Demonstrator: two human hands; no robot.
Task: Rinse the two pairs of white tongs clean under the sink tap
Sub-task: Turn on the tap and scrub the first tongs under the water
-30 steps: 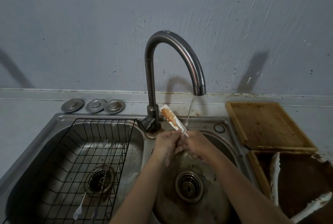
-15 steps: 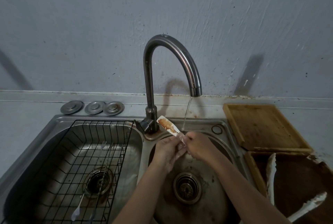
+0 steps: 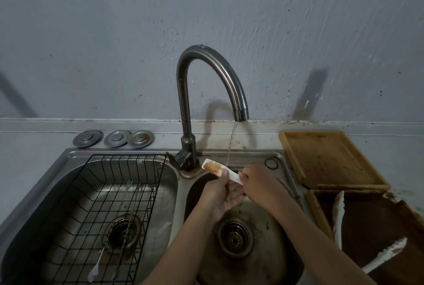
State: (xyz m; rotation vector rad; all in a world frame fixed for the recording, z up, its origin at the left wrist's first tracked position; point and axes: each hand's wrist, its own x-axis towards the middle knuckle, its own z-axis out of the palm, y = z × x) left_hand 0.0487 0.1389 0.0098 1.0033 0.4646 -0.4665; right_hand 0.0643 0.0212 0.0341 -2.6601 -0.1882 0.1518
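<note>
Since half a second ago I see the tongs tipped flatter, stained end toward the tap base, water now striking mid-blade over the right sink bowl. Left hand pinches them near the stain; right hand grips the handle end. Second tongs lie in the brown tray; no writing legible anywhere.

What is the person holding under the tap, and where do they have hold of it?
White tongs: the right hand grips the handle end, the left hand holds the middle.
</note>
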